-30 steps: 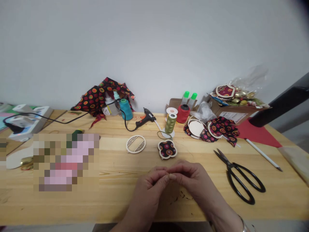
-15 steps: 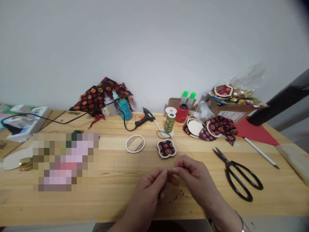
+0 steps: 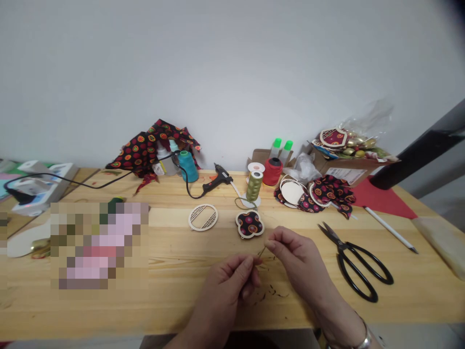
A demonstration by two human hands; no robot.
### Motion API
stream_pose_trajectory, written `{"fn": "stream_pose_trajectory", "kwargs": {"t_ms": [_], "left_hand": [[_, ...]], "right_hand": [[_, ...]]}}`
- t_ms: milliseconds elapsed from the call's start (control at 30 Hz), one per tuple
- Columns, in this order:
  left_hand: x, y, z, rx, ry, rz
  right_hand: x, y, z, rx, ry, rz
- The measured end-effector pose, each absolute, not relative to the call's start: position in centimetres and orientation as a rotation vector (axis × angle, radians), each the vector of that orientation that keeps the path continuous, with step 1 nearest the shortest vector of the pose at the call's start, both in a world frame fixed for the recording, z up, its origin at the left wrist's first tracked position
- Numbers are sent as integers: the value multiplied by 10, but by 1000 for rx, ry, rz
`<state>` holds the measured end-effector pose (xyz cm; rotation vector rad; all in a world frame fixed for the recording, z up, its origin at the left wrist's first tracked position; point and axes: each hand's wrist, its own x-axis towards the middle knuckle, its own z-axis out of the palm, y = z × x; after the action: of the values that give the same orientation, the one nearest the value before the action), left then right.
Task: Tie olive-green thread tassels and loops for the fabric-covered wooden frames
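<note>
Thin olive strand (image 3: 262,251) (short, straight) between left hand (image 3: 234,278) and right hand (image 3: 293,254).

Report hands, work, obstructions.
Right hand pinching thin olive strand. Left hand close beside. Black-handled metal scissors lie rightward, out of the way.

The table (image 3: 163,300) is made of light wood with stripy lines. Near the middle lie little black bits (image 3: 271,291). A bit farther back is a flower-shaped piece (image 3: 250,224) filled with dotted cloth, and to its left a wooden oval (image 3: 203,217). Big black scissors (image 3: 341,245) lie open on the right, with a white pencil (image 3: 390,230) past them. At the far side are a black glue gun (image 3: 217,179), a blue spool (image 3: 188,166), a red spool (image 3: 273,172) and, at the right, a brown box (image 3: 339,166). Something on the left is too blurry to tell.
</note>
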<state>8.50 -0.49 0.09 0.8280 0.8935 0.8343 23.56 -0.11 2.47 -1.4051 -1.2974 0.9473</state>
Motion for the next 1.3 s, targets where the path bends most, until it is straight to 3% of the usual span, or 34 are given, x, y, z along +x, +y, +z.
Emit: {"fn": "stream_pose_trajectory", "kwargs": {"t_ms": [400, 767, 967, 1100, 1200, 1300], "left_hand": [[84, -5, -4, 803, 924, 817], [78, 0, 7, 1200, 933, 886], [66, 12, 6, 1221, 1101, 1111], [61, 17, 7, 1153, 1127, 1131], [60, 17, 7, 1156, 1113, 1140], [61, 16, 6, 1178, 1088, 1164]], "right_hand": [[234, 1, 29, -1393, -1253, 974], [224, 8, 37, -1327, -1444, 855], [239, 21, 13, -1729, -1566, 192], [248, 17, 2, -2097, -1677, 125], [243, 9, 10, -1896, -1709, 151], [227, 1, 24, -1442, -1565, 499]]}}
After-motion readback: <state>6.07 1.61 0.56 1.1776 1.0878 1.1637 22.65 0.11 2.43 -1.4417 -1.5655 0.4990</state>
